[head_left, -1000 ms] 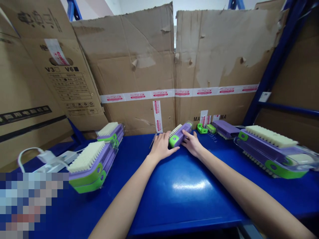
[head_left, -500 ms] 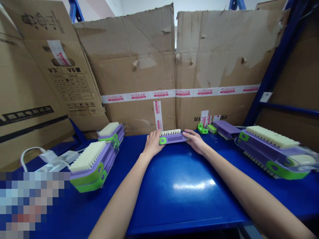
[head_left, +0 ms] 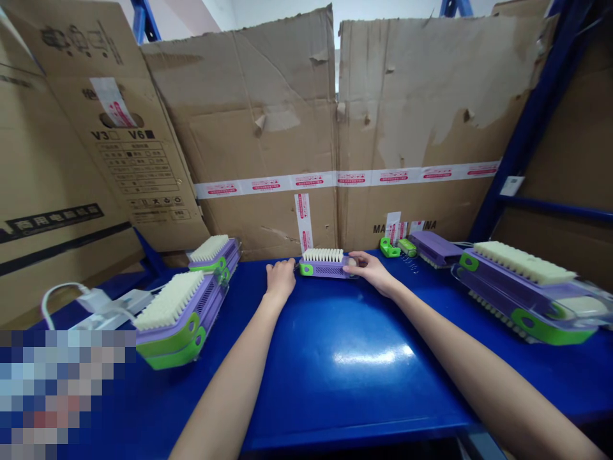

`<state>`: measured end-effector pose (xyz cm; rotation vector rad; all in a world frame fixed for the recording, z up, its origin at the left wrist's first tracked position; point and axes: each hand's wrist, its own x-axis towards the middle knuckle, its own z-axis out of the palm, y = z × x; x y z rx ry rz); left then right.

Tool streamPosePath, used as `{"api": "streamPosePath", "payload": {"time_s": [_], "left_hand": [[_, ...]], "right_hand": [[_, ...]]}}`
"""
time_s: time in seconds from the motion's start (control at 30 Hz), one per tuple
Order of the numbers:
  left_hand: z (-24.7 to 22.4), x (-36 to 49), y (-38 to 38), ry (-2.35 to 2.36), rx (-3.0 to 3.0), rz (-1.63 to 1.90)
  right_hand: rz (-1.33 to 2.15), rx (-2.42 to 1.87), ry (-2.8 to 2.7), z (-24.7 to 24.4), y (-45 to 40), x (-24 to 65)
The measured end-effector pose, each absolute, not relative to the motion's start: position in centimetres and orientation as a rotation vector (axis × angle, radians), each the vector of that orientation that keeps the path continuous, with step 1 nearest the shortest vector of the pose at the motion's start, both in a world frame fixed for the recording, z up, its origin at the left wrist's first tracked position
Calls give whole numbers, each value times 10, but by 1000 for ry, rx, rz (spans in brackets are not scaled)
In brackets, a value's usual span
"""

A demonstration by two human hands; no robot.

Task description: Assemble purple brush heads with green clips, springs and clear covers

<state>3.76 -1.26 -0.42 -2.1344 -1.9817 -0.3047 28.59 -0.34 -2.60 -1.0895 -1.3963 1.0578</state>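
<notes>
We are pinching in the right hand (head_left: 372, 271) the right end of the purple brush (head_left: 322, 269), curling the left hand (head_left: 281, 279) beside its left end, grip undeterminable, and apparently positioning the brush on the blue table (head_left: 335, 396) near the cardboard (head_left: 263, 140), next move likely requiring steadiness.

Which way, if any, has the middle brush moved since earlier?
Yes, left: the middle brush was right of the vertical tape strip on the cardboard; its left end now sits below that strip.

glossy blue tabletop (head_left: 364, 402), taped cardboard panels (head_left: 268, 150), blue post (head_left: 525, 131)
</notes>
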Motion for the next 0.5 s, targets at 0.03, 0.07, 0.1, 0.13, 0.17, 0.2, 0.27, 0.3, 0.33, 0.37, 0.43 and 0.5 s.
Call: {"api": "streamPosePath", "payload": {"time_s": [0.03, 0.07, 0.1, 0.13, 0.17, 0.2, 0.27, 0.3, 0.33, 0.37, 0.43, 0.5], "left_hand": [[-4, 38, -13, -1991, -2119, -297], [-3, 39, -14, -2004, -2108, -286], [-2, 40, -15, -2024, -2098, -270], [-1, 41, -16, -2051, -2087, -249], [0, 41, -16, -2083, -2072, -228], [1, 42, -16, -2115, -2055, -207], [2, 42, -16, -2167, -2017, -182], [3, 43, -15, -2179, -2002, -181], [3, 43, -15, -2183, -1994, -183], [3, 43, -15, -2183, -1991, -182], [2, 43, -14, -2171, -2006, -175], [1, 42, -14, -2156, -2026, -169]], "right_hand": [[1054, -1094, -1403, -26, -4, 286], [1051, -1096, -1408, -25, -4, 286], [1048, -1099, -1411, -25, -4, 285], [1047, -1101, -1414, -25, -5, 285], [1047, -1101, -1416, -24, -5, 285], [1047, -1102, -1417, -24, -5, 285], [1047, -1106, -1415, -23, -6, 285], [1046, -1107, -1415, -24, -6, 285], [1044, -1108, -1415, -24, -5, 285], [1040, -1109, -1416, -24, -5, 285], [1033, -1110, -1424, -25, -4, 285], [1024, -1115, -1433, -25, -4, 285]]}}
